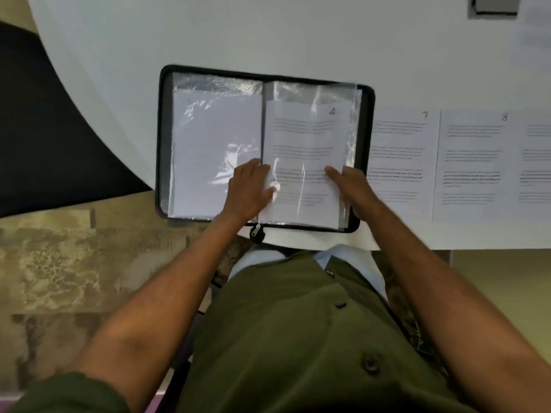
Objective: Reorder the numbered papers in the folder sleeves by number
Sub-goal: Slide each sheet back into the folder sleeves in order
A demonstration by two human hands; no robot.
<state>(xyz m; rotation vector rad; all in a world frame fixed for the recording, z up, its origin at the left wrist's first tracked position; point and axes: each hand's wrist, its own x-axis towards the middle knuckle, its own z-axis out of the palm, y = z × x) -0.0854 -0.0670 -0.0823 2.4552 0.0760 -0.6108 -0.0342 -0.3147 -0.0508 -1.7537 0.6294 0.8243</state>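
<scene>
A: Status on the folder (162,138)?

B: Open flat on the bench (119,55), zipper pull at 6 o'clock, spine running 12 to 6. Sheet 4 (304,138) is in the right-hand sleeve (353,114), long axis 12 to 6, number at its 1 o'clock corner.

A: Hands?

B: Left hand (249,189) at the sheet's 7 o'clock corner, on the spine, thumb and fingers pinching the sleeve edge there. Right hand (347,181) at the 4 o'clock edge, fingers mostly straight and pressed on the plastic. Whether it's pinching anything, can't tell.

A: Loose sheets?

B: Sheet 7 (399,150) and sheet 8 (471,159) lie on the bench at 3 o'clock of the folder, side by side. Right hand is the nearer one to them.

A: Next?

B: My guess: seat 4 fully, hands already flank it.
</scene>
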